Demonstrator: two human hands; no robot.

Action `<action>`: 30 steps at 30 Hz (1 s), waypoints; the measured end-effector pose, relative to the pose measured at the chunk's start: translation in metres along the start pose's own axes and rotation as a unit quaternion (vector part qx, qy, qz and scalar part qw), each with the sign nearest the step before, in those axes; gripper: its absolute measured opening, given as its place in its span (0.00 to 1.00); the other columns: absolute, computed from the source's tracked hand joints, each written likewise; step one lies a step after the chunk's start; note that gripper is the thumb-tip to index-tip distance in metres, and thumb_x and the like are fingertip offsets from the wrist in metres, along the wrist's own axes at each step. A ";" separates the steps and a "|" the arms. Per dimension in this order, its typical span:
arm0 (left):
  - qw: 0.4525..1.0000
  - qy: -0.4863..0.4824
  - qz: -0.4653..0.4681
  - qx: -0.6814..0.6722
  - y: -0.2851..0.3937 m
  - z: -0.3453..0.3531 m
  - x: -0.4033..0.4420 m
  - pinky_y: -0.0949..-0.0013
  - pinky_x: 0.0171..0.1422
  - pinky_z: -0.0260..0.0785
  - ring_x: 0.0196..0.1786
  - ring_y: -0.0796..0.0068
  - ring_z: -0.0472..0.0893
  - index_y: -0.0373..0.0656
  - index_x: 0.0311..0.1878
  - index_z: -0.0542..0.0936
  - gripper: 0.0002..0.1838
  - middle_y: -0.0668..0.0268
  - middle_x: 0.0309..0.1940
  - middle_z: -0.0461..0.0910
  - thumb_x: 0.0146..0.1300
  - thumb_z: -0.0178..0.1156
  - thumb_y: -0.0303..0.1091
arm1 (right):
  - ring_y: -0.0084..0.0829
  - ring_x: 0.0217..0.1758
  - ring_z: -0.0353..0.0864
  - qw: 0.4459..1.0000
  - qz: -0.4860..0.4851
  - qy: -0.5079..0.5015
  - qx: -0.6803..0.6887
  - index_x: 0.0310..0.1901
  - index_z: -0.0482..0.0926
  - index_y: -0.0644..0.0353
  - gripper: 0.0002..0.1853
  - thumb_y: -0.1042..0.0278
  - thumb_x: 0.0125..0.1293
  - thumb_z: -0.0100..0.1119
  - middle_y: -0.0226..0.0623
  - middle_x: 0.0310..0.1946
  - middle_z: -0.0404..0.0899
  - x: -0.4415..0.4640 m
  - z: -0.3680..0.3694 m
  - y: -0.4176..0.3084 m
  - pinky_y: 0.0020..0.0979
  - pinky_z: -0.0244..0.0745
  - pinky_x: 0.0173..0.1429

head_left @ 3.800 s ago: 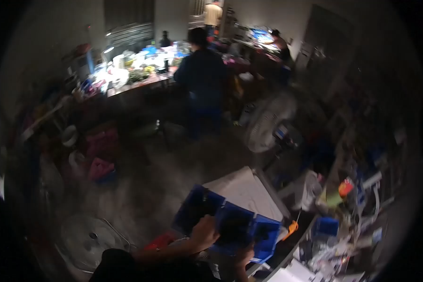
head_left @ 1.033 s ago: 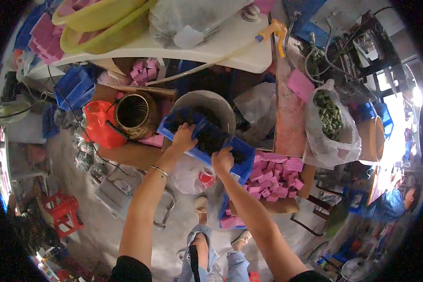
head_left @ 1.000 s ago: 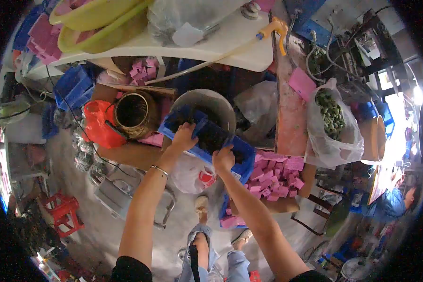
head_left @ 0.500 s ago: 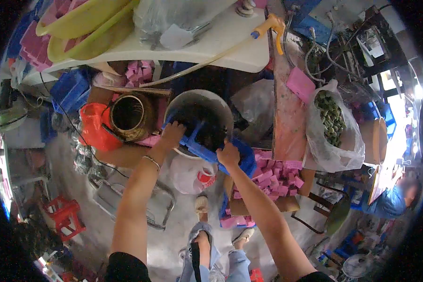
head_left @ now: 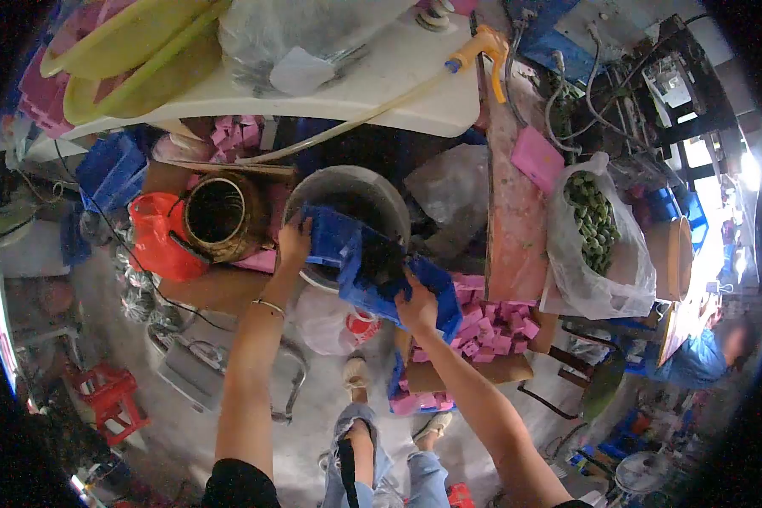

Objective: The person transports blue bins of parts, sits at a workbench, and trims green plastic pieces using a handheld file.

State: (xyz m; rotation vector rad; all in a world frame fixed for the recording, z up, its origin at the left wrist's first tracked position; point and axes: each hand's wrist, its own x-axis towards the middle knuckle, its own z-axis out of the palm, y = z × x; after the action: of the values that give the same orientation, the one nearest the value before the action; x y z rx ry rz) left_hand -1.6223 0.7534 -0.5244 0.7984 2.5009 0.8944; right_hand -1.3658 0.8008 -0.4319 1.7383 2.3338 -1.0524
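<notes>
A row of joined blue bins (head_left: 334, 235) is tilted over a round grey bucket (head_left: 389, 196). My left hand (head_left: 295, 240) grips the bins' left end, with a bracelet on that wrist. My right hand (head_left: 416, 303) holds their near edge toward the right end. The left bin shows bare blue inside, while dark material (head_left: 381, 261) lies in the middle one. More dark material is visible inside the bucket. Below the bucket hangs or rests a white plastic bag (head_left: 326, 320) with a red print.
Left of the bucket are a brown pot (head_left: 250, 229) and a red bag (head_left: 162, 241). Pink blocks (head_left: 487, 330) fill a carton at right. Beyond are a white table (head_left: 423, 93), a hose nozzle (head_left: 483, 52) and a bag of green pieces (head_left: 593, 229). A person (head_left: 698, 356) is far right.
Since half a second ago the bins have tilted differently, and the left bin now shows blue inside. My left hand has shifted slightly left and my right hand lower. The whole view has shifted left.
</notes>
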 end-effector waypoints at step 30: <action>0.725 0.117 -0.293 -0.613 -0.098 -0.003 -0.079 0.61 0.47 0.70 0.45 0.62 0.77 0.36 0.50 0.72 0.22 0.58 0.44 0.76 0.64 0.47 0.45 | 0.49 0.34 0.78 0.997 -0.071 0.023 -0.015 0.50 0.74 0.47 0.21 0.64 0.51 0.56 0.49 0.31 0.78 -0.022 -0.012 -0.026 0.44 0.72 0.40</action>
State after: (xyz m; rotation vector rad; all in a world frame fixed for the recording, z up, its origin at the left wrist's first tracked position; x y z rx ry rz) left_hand -1.6008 0.6409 -0.5765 -0.5421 1.4692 2.0017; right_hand -1.3757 0.7851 -0.4013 1.6230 2.5202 -1.0015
